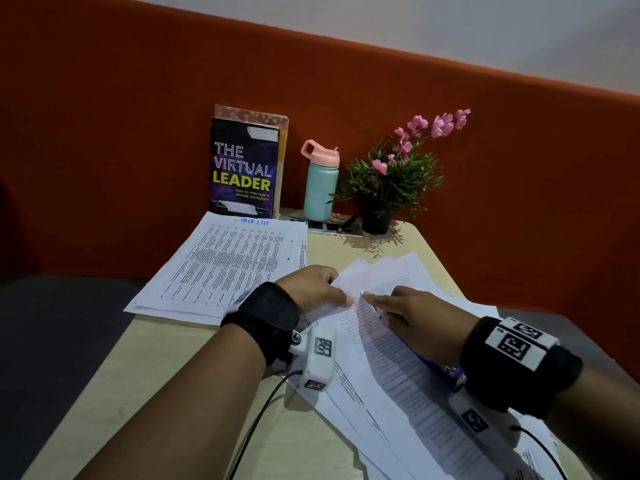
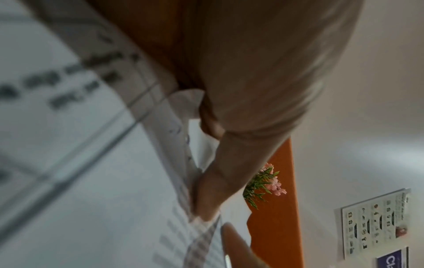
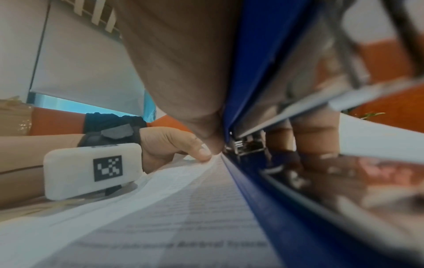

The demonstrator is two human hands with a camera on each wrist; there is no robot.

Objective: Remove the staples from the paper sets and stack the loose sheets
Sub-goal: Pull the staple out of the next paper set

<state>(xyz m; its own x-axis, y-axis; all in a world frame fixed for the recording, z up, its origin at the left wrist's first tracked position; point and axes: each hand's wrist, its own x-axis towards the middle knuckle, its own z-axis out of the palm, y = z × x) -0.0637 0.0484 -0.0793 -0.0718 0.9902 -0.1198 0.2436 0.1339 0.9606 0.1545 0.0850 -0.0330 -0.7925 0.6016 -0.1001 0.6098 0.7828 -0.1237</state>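
The right hand [image 1: 412, 317] curls its grip around a blue stapler [image 3: 259, 87], whose metal nose sits at the top corner of the paper set [image 1: 377, 327]; the staple itself is too small and blurred to make out. Touching that same corner, the left hand [image 1: 311, 289] pinches the sheet edge between thumb and fingers [image 3: 201, 152]. The set lies on a loose, fanned heap of printed sheets [image 1: 398, 410] spread over the near right part of the tabletop [image 1: 166, 375]. To the left, apart from the heap, lies a squared stack of loose sheets [image 1: 225, 268] with a table printed on top. Behind stand a book [image 1: 244, 168], a mint bottle [image 1: 320, 181] and a potted plant [image 1: 391, 181].
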